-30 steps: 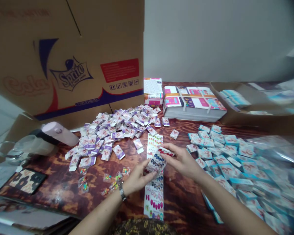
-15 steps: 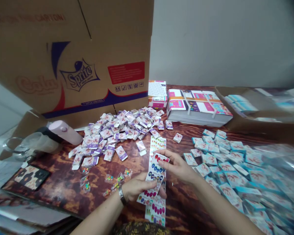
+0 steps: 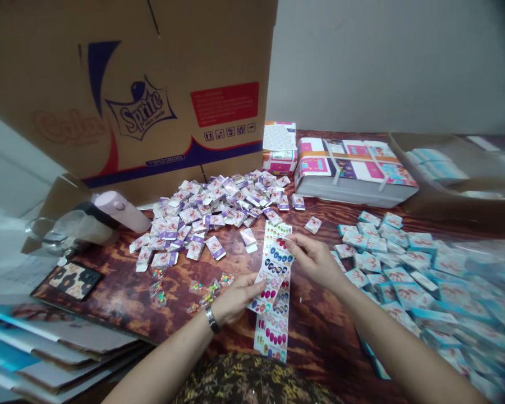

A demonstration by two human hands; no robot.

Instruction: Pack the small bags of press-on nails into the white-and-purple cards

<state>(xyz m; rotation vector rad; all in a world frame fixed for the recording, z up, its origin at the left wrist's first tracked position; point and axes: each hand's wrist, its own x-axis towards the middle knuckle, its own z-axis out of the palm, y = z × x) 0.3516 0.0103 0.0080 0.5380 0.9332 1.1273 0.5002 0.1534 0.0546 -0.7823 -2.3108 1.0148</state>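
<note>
A strip of nail stickers, printed with rows of coloured nail shapes, is held up at a tilt between my hands. My left hand pinches its lower left edge, thumb on top. With closed fingers, my right hand grips its upper right corner. Beneath it on the table lie more sticker strips, partly covered. Small purple-and-white boxes are heaped beyond my hands. Tiny bags of coloured candy lie left of my left hand. To the right of my right arm spread many blue-and-white boxes.
A large cardboard carton stands at the back left. Strapped printed cards and an open carton sit at the back right. A pink bottle, a phone and stacked cardboard are on the left.
My right hand has moved from lying over the strip's face to its upper right corner. The strip is opened out longer and straighter. The camera view has shifted slightly.
</note>
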